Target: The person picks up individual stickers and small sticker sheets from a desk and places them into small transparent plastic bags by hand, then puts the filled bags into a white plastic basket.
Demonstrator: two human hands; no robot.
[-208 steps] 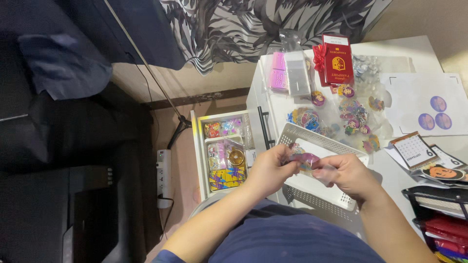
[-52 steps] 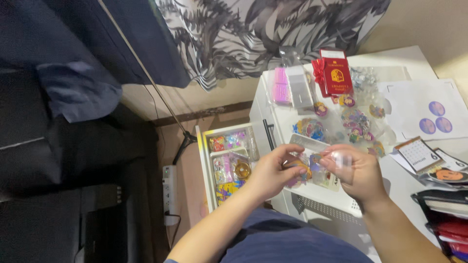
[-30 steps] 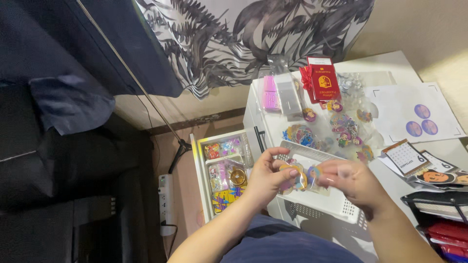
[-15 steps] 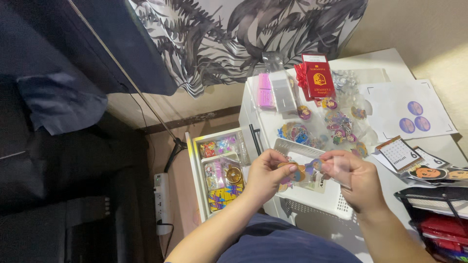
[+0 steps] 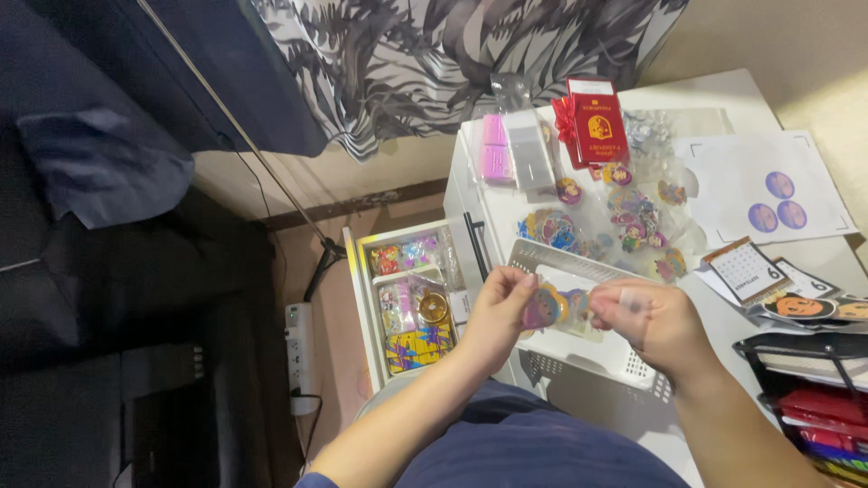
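Note:
My left hand [image 5: 499, 312] and my right hand [image 5: 653, 323] are held close together over a white perforated basket [image 5: 624, 361]. Between their fingertips they pinch a small colourful round badge in a clear sleeve [image 5: 553, 307]. The left thumb and fingers press the badge's left edge. The right fingers hold the sleeve's right end. More colourful badges in clear bags [image 5: 624, 217] lie spread on the white desk [image 5: 850, 258] just beyond the basket.
An open drawer [image 5: 362, 307] at the left holds small packets and a gold round thing. A red box [image 5: 595, 122], pink packets [image 5: 494, 149], a sheet with purple circles [image 5: 764, 185], a small calendar card [image 5: 746, 268], a black rack [image 5: 814, 380] and a floor power strip [image 5: 300, 357] surround me.
The view has shifted slightly. My hands stay together over the basket, still working the badge and sleeve between the fingertips.

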